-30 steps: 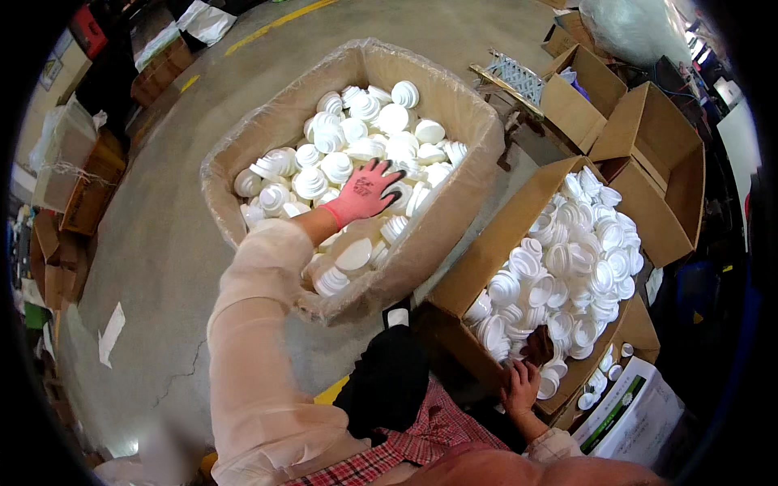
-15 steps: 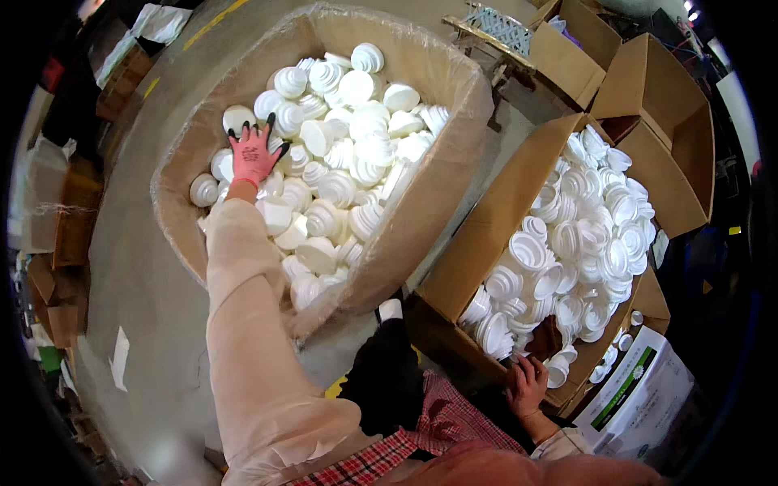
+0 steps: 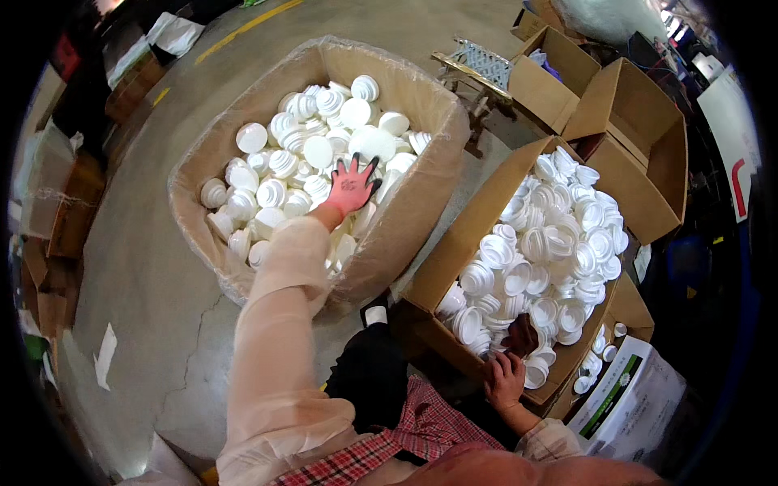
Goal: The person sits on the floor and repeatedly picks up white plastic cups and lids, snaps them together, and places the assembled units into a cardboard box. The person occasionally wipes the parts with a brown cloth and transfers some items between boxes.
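Left hand [image 3: 351, 185], red-gloved, lies flat with fingers spread on the white caps [image 3: 316, 154] in the plastic-lined box [image 3: 421, 202]. Bare right hand [image 3: 504, 379] grips the rim of the second cap box [image 3: 478, 235]. A green-and-white package [image 3: 628, 397] sits lower right.

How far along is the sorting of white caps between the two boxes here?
Both boxes hold many caps. The plastic-lined box is roughly half full; the right box is heaped. The gloved left hand rests on caps; the bare right hand holds the right box's edge. Plenty remains.
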Motion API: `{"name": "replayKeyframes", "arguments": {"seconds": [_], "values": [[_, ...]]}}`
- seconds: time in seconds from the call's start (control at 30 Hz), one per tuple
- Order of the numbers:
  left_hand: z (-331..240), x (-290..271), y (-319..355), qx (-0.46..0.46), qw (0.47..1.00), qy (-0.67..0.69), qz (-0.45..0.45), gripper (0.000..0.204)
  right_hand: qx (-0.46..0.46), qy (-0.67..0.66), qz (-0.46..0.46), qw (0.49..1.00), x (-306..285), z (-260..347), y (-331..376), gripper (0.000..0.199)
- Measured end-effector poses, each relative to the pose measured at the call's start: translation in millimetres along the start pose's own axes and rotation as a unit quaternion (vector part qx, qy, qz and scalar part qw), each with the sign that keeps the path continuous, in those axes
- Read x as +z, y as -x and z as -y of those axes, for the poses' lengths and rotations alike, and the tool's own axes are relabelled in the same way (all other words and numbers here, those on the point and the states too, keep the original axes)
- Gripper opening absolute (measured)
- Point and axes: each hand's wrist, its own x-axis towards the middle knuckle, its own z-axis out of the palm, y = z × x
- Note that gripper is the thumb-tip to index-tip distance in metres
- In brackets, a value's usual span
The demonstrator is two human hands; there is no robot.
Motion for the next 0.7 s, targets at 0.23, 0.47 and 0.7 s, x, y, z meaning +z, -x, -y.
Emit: {"name": "replayKeyframes", "arguments": {"seconds": [0.23, 0.47, 0.7], "values": [[14.2, 5.0, -20.4, 0.005, 0.987, 0.067, -0.143, 0.064, 0.002, 0.024, -0.007, 1.000, 3.5, -1.0, 7.4, 0.056], [128.2, -38.3, 175.8, 0.032, 0.959, 0.040, 0.278, 0.053, 0.000, -0.006, 0.000, 1.000, 2.7, 2.4, 7.8, 0.058], [92.4, -133.0, 236.4, 0.030, 0.948, -0.080, 0.308, 0.053, -0.021, 0.006, -0.042, 0.999, 7.8, -0.6, 12.9, 0.056]]}}
